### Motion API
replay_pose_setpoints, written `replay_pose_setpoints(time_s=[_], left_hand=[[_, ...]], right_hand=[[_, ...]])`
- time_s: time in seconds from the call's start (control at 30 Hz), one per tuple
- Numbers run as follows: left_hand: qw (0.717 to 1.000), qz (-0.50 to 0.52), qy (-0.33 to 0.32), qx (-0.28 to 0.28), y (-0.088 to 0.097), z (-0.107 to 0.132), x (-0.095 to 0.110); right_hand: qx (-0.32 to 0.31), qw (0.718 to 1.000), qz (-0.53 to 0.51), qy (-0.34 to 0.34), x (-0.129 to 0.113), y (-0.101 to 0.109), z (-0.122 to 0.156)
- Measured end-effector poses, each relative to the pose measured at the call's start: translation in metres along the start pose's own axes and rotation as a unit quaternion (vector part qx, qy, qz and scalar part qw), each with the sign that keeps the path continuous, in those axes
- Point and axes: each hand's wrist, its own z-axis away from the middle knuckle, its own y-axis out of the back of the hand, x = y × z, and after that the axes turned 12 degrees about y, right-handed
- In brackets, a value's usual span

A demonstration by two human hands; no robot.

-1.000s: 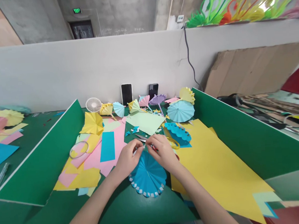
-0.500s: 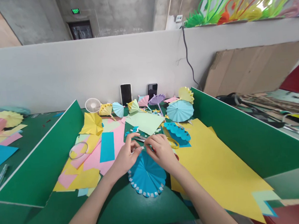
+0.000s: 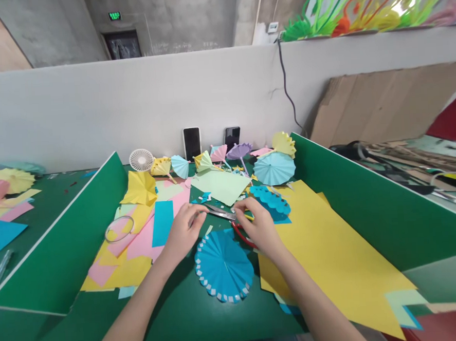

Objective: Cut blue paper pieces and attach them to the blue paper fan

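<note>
A round pleated blue paper disc (image 3: 224, 268) lies flat on the green table, small white squares along its left and lower rim. At its upper left edge a short pale strip (image 3: 209, 230) sticks out. My left hand (image 3: 185, 229) is closed in a pinch beside the blade tips of the scissors (image 3: 223, 213); anything between its fingertips is too small to make out. With fingers also pinched, my right hand (image 3: 256, 225) is over the pivot and red handles of the scissors, partly hiding them. Whether it grips them or something small cannot be made out.
Yellow sheets (image 3: 325, 252) cover the right side; a scalloped blue paper piece (image 3: 270, 203) rests at their edge. Left are a blue rectangle (image 3: 163, 223), coloured scraps and a clear ring (image 3: 119, 229). Small paper umbrellas (image 3: 204, 162), phones and a fan stand behind. Green dividers (image 3: 369, 203) flank both sides.
My hands have drawn apart above the disc, uncovering its top edge and the scissors. The pale strip now shows at the disc's upper left, outside my fingers.
</note>
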Motion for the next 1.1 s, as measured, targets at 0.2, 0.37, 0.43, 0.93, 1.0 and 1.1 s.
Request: replay_pose_setpoints(time_s=[0.2, 0.37, 0.43, 0.93, 1.0, 1.1], left_hand=[[0.985, -0.155, 0.012, -0.071, -0.004, 0.003, -0.015], [0.973, -0.188, -0.017, -0.131, -0.008, 0.004, -0.021], [0.976, -0.178, -0.005, -0.126, -0.010, 0.003, -0.020], [0.990, -0.136, 0.007, -0.040, -0.020, 0.005, -0.011], [0.990, -0.134, 0.005, -0.041, -0.019, 0.006, -0.009], [0.989, -0.137, 0.002, -0.047, -0.018, 0.006, -0.006]], right_hand=[[-0.008, 0.999, -0.029, -0.039, -0.004, -0.004, 0.002], [0.000, 0.996, -0.063, -0.058, -0.001, -0.002, 0.002], [0.000, 0.995, -0.079, -0.060, -0.003, -0.001, 0.002], [-0.133, 0.986, 0.022, 0.093, -0.023, -0.018, 0.010], [-0.134, 0.986, 0.030, 0.091, -0.021, -0.019, 0.011], [-0.133, 0.987, 0.037, 0.087, -0.020, -0.019, 0.011]])
